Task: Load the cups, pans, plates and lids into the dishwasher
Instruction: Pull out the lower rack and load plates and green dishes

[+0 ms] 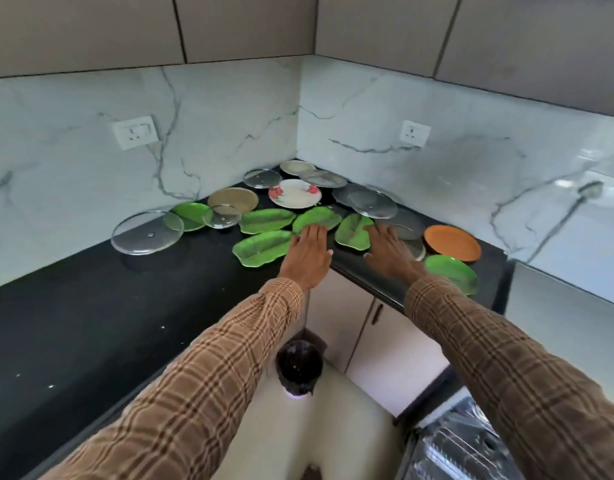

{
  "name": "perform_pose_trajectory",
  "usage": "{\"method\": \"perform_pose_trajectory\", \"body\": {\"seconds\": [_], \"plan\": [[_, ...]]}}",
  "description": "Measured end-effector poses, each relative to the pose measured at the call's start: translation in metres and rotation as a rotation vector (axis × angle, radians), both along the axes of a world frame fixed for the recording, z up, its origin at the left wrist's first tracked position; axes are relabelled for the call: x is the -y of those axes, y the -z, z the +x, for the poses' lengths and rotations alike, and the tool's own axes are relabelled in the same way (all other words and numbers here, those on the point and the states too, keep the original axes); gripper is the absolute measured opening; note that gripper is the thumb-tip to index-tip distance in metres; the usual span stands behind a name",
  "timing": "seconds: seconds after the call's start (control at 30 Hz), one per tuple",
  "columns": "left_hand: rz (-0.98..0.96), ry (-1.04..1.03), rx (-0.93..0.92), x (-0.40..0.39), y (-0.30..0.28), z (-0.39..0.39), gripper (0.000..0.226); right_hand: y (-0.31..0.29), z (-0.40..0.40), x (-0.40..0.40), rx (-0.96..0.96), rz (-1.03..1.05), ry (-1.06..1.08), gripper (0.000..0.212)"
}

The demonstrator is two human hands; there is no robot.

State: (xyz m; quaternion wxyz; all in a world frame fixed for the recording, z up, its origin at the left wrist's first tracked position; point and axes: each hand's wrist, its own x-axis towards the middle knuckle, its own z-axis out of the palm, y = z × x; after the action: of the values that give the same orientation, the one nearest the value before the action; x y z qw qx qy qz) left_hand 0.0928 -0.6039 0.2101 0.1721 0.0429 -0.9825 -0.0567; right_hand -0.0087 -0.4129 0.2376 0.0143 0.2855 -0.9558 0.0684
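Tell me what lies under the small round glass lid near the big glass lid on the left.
The small round glass lid rests partly on a round green plate and a round beige plate, with black countertop beneath its front edge. Through the glass, nothing else shows underneath.

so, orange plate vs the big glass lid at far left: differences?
The orange plate is opaque and solid-coloured; the big glass lid is see-through with a small centre fitting. The plate sits at the right end of the counter beside the right hand; the lid lies far left, apart from both hands. Both are round and lie flat.
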Motion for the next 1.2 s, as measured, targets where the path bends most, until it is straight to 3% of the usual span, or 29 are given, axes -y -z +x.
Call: {"method": "perform_pose_trajectory", "body": {"seconds": [0.47, 0.6, 0.7, 0.8, 0.9, 0.97, 1.1, 1.2], "plan": [[0.073, -0.151, 0.105, 0.178, 0.019, -0.124, 0.062, 0.028, -0.145, 0.2, 0.1, -0.087, -0.026, 0.051], [0.136, -0.144, 0.102, 0.216, 0.034, -0.182, 0.059, 0.04, -0.187, 0.243, 0.167, -0.101, 0.088, 0.038], [0.106, -0.135, 0.095, 0.242, 0.051, -0.23, 0.062, 0.052, -0.223, 0.269, 0.269, -0.126, 0.225, 0.036], [0.218, -0.136, 0.102, 0.261, 0.066, -0.272, 0.06, 0.074, -0.26, 0.289, 0.432, -0.272, 0.349, 0.035], [0.206, -0.087, 0.113, 0.277, 0.077, -0.308, 0.061, 0.098, -0.304, 0.305, 0.623, -0.278, 0.409, 0.02], [0.24, -0.085, 0.125, 0.285, 0.088, -0.329, 0.061, 0.108, -0.325, 0.314, 0.819, -0.535, 0.54, 0.016], [0.236, -0.079, 0.165, 0.294, 0.113, -0.367, 0.06, 0.136, -0.365, 0.331, 0.965, -0.656, 0.754, 0.016], [0.231, -0.091, 0.195, 0.298, 0.131, -0.384, 0.057, 0.162, -0.39, 0.339, 0.969, -0.702, 0.798, 0.022]]}}
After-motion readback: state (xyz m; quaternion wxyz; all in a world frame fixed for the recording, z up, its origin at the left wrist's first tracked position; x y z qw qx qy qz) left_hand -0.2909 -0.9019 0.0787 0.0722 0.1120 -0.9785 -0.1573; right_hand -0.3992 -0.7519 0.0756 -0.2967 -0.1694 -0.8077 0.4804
